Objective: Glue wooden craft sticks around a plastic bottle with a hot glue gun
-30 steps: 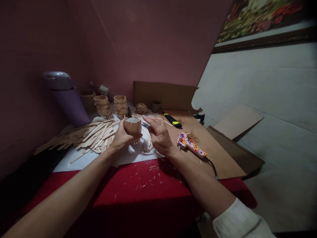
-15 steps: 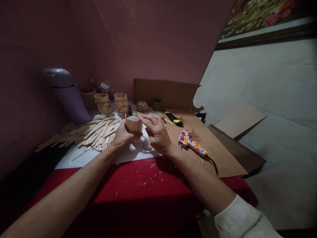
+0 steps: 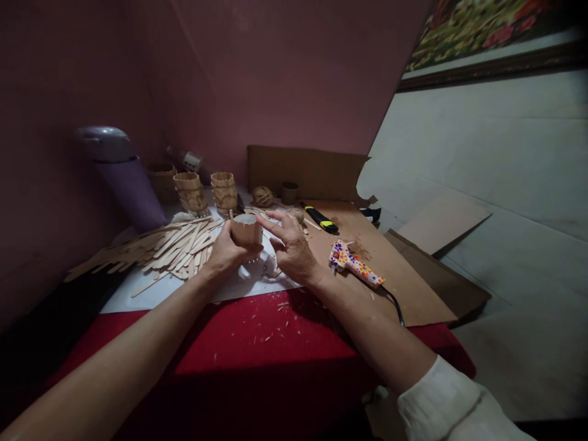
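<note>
My left hand is wrapped around a small cup faced with wooden craft sticks, its pale inside facing up. At the cup's right side is my right hand, palm down with its fingers stretched and apart. One fingertip meets the cup near its rim; whether the thumb touches it I cannot tell. Left of the cup lies a heap of loose craft sticks on white paper. Behind stand two stick-covered cups, a left one and a right one, both tied with twine.
A flowered glue gun and a black-and-yellow utility knife lie on the cardboard at right. A twine ball and a small dark pot sit at the back. A purple flask stands left. Wood scraps dot the red cloth.
The right hand's fingers have spread slightly at the cup's side. The left hand keeps its hold, and the whole view has shifted a little.
</note>
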### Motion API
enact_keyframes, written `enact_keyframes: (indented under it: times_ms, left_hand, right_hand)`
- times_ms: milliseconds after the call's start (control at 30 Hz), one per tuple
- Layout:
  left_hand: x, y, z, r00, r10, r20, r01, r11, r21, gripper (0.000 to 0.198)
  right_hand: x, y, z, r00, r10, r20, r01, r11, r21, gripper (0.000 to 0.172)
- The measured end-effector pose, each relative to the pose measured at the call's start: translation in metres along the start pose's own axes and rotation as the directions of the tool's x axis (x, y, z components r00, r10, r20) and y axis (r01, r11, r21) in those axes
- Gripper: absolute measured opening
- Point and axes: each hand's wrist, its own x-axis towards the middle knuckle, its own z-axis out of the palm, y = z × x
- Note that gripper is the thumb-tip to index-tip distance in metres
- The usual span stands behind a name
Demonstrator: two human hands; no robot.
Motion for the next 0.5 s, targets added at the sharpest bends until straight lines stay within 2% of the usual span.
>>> enact_keyframes:
  times_ms: [333,400,500]
  left_hand:
    - [0.004,-0.005,-0.001,0.999,-0.013,-0.033,0.012,1.000,-0.020,0.064]
    - [0.004,-0.002,-0.001,0.998,-0.026,-0.049,0.022,0.997,-0.075,0.065]
    - [0.000,0.009,-0.001,0.998,-0.060,-0.028,0.051,0.963,-0.265,0.063]
  right_hand:
    - [0.000,-0.002,0.000,1.000,-0.015,-0.024,0.016,1.000,0.016,0.072]
    - [0.000,-0.004,-0.002,0.999,-0.012,-0.034,0.013,1.000,0.020,0.073]
    - [-0.001,-0.006,-0.002,0.998,-0.013,-0.057,0.014,1.000,0.009,0.059]
